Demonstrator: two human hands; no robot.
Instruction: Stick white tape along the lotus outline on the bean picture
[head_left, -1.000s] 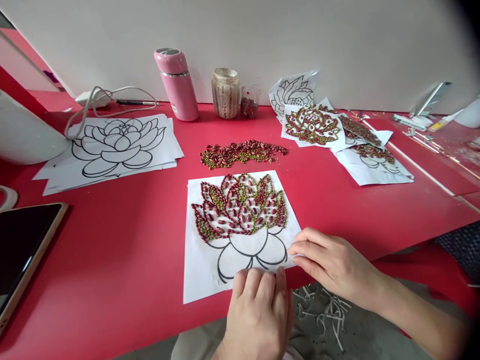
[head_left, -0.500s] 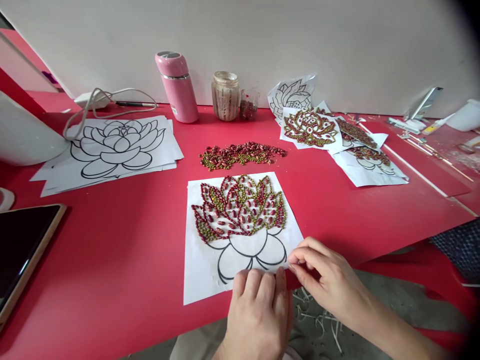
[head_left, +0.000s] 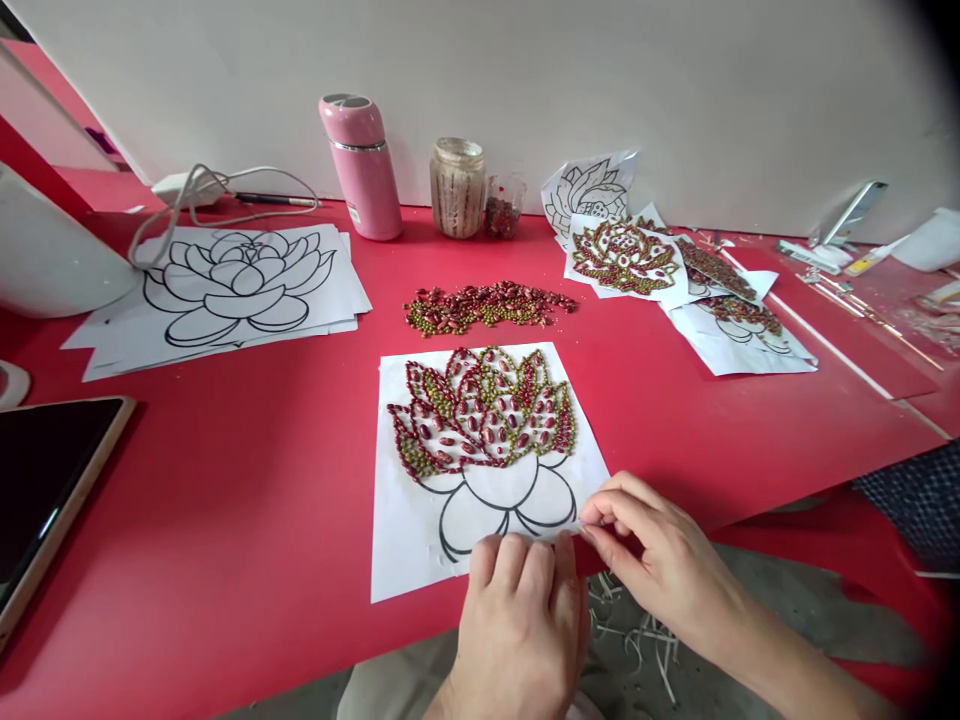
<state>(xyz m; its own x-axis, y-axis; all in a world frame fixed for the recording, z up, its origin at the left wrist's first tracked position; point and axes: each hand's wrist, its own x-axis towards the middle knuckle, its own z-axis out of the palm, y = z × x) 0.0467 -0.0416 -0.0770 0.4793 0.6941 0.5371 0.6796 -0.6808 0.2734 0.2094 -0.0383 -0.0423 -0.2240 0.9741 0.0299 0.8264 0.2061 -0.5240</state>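
Note:
A white paper sheet with a black-outlined lotus lies in front of me, at the table's near edge. Its upper petals are covered with red and green beans; the lower petals show bare paper. My left hand is closed over the sheet's bottom edge, its fingers bent and its thumb hidden below. At the lower right corner, my right hand pinches a thin whitish edge of the sheet between thumb and fingertips. Whether that is the paper itself or a film on it I cannot tell.
Loose beans are heaped beyond the sheet. Behind stand a pink flask, a glass jar and a small cup. Lotus drawings lie left, above a tablet; bean-covered pictures lie right.
The view has shifted slightly, so the sheet and other things sit a little further right. Both hands keep nearly the same hold at the sheet's lower edge.

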